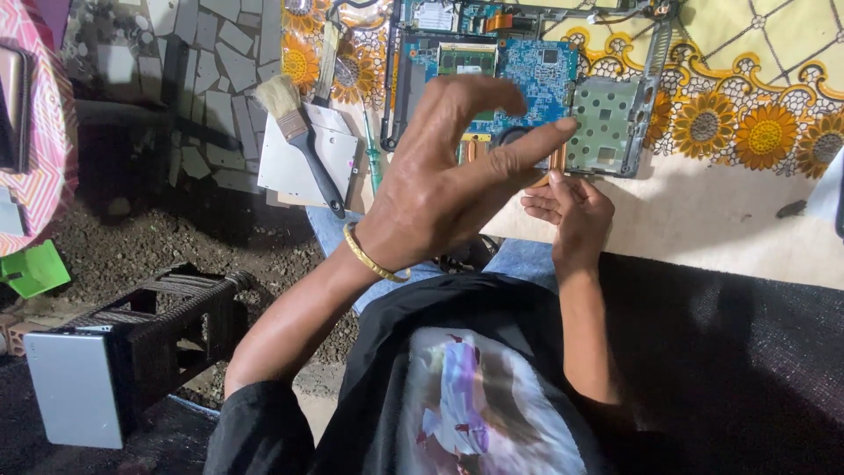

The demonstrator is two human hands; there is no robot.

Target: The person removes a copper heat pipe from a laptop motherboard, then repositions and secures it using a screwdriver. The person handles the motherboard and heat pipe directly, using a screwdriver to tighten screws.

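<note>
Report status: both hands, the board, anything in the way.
Left hand raised, fingers spread, holding nothing. Right hand at table edge, below the blue laptop motherboard. Paintbrush and screwdriver lie left of it, clear.

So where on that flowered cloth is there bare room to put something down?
The plain cream strip of the cloth, right of the right hand and below the blue circuit board, lies bare. Left of the left hand, the brush, metal plate and screwdriver crowd together.

Sunflower-patterned table cloth [747, 105] under an opened blue laptop board [536, 75], paintbrush [299, 132], grey panel [290, 167], green screwdriver [374, 158].
</note>
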